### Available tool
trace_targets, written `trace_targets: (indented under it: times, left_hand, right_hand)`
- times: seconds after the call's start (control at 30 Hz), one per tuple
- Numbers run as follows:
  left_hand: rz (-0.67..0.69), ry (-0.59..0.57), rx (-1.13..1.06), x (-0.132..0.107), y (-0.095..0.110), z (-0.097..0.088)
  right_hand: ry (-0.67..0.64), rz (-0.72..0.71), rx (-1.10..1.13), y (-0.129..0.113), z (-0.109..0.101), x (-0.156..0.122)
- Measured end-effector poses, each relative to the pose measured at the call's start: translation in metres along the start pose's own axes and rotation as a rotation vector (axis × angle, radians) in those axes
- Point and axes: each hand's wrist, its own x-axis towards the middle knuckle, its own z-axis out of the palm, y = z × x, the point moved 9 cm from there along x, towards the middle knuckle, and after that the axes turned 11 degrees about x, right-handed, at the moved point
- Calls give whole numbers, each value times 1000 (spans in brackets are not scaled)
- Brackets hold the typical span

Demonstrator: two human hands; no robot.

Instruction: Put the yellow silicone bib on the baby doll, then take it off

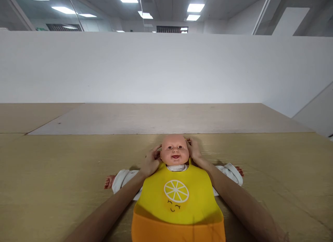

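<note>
A baby doll (174,150) lies on its back, its head away from me and its arms spread out in white sleeves. Over its chest lies a yellow silicone bib (153,193) with a lemon-slice print, a smiling face and an orange pocket (177,233) at the near end. My left hand (151,161) is closed at the left side of the doll's neck, by the bib's neck strap. On the other side, my right hand (194,150) has its fingers curled beside the head, where the other strap runs up. The strap ends and some fingertips are hidden behind the head and neck.
The doll rests on a wooden table (65,158), with a paler board (166,118) along its far side. Behind it rises a white partition (156,68) topped by glass panels. Ceiling lights (195,8) show beyond the glass.
</note>
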Motion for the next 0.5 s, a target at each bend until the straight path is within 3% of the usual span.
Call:
trace_targets:
  times: [0.17,0.5]
  left_hand:
    - [13,43,18,2,-4,-4]
    - [10,36,-42,2,-2,-3]
  right_hand:
    - [-6,-13,-65,-4,-1,1]
    - [-6,54,-529,-3,-7,2]
